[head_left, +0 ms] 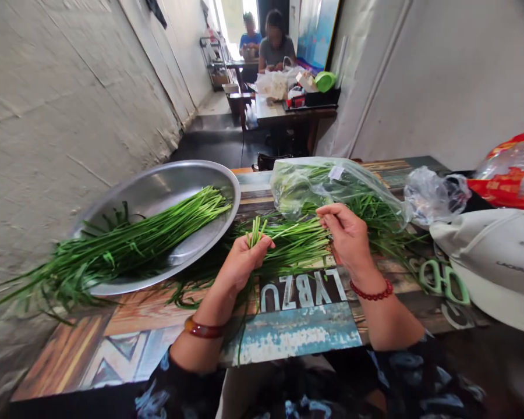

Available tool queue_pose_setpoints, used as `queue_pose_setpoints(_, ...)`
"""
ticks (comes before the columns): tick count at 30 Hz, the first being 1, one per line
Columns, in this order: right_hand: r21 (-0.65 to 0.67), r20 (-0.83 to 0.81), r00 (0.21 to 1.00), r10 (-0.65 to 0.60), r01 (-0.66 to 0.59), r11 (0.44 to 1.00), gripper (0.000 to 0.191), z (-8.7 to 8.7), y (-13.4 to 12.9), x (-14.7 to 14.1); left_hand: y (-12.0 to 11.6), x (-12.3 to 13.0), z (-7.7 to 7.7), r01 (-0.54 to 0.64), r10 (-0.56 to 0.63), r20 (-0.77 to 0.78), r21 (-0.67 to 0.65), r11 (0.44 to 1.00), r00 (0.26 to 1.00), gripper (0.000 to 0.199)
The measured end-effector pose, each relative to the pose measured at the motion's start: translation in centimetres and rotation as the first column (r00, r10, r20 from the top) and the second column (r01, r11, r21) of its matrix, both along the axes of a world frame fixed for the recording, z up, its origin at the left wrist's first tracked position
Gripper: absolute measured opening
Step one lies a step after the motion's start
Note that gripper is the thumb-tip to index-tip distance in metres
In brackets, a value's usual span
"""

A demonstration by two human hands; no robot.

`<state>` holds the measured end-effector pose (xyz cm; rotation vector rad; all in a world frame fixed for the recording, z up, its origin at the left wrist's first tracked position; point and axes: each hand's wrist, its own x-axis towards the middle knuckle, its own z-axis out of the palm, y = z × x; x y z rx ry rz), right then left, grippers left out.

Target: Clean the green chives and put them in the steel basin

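Observation:
Upright stems of a small bunch of garlic chives (256,229) stick out of my left hand (248,256), which is closed around them. One pale stalk reaches from that hand toward the right. My right hand (346,230) is raised over the table with thumb and fingers pinched together; what is between the fingertips is too small to make out. Between and behind both hands lies a pile of loose chives (299,247). More chives (157,235) rest in a wide metal basin (174,174) on the left, their leafy ends hanging over its rim.
Behind my right hand is a clear plastic bag (353,177) of greens. Green-handled scissors (444,281), a white cap (502,256) and a crumpled plastic bag (434,195) lie to the right. Two people sit at tables farther back, between walls on both sides.

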<state>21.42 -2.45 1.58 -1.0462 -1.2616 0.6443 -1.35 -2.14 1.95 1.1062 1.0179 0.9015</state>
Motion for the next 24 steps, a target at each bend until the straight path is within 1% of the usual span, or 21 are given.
queue_pose_setpoints(2,0.022,0.169,0.985,0.026,-0.030,0.999,0.017,0.2,-0.3,-0.4,-0.1,0.1,0.0,-0.006,0.008,-0.050,0.043,0.999,0.999,0.046)
queue_pose_setpoints(5,0.052,0.322,0.946,0.026,-0.045,0.998,0.015,0.2,-0.4,-1.2,-0.3,0.1,0.1,-0.013,0.029,-0.138,0.118,0.993,0.990,0.041)
queue_pose_setpoints(8,0.038,0.378,0.922,0.090,-0.112,0.993,0.011,-0.3,-0.2,-1.7,-0.4,0.2,0.4,-0.019,0.069,-0.240,0.205,0.979,0.968,0.035)
queue_pose_setpoints(11,0.039,0.428,0.892,0.149,-0.183,0.982,0.010,-0.8,-0.1,-1.9,-0.4,0.3,0.6,-0.020,0.121,-0.314,0.307,0.952,0.942,0.030)
queue_pose_setpoints(13,0.042,0.472,0.866,0.168,-0.212,0.976,0.012,-0.9,-0.1,-1.8,-0.4,0.2,0.6,-0.017,0.155,-0.345,0.370,0.929,0.926,0.028)
queue_pose_setpoints(15,0.021,0.497,0.850,0.176,-0.215,0.976,0.013,-0.9,0.0,-1.8,-0.3,0.0,0.4,-0.012,0.185,-0.370,0.424,0.906,0.911,0.028)
queue_pose_setpoints(17,-0.003,0.469,0.868,0.161,-0.181,0.983,0.015,-1.0,0.1,-1.9,-0.2,-0.1,0.1,-0.007,0.216,-0.386,0.476,0.880,0.897,0.027)
queue_pose_setpoints(19,-0.028,0.369,0.918,0.144,-0.144,0.989,0.016,-1.1,0.1,-2.1,-0.2,-0.1,-0.1,0.003,0.235,-0.393,0.519,0.855,0.889,0.025)
queue_pose_setpoints(22,-0.119,0.114,0.984,0.141,-0.127,0.985,0.021,-1.4,0.3,-2.5,-0.4,0.2,-0.1,0.042,0.227,-0.401,0.561,0.827,0.887,0.025)
queue_pose_setpoints(24,-0.183,-0.093,0.988,0.121,-0.136,0.974,0.024,-1.7,0.4,-2.7,-0.6,0.3,-0.1,0.064,0.226,-0.409,0.586,0.808,0.884,0.027)
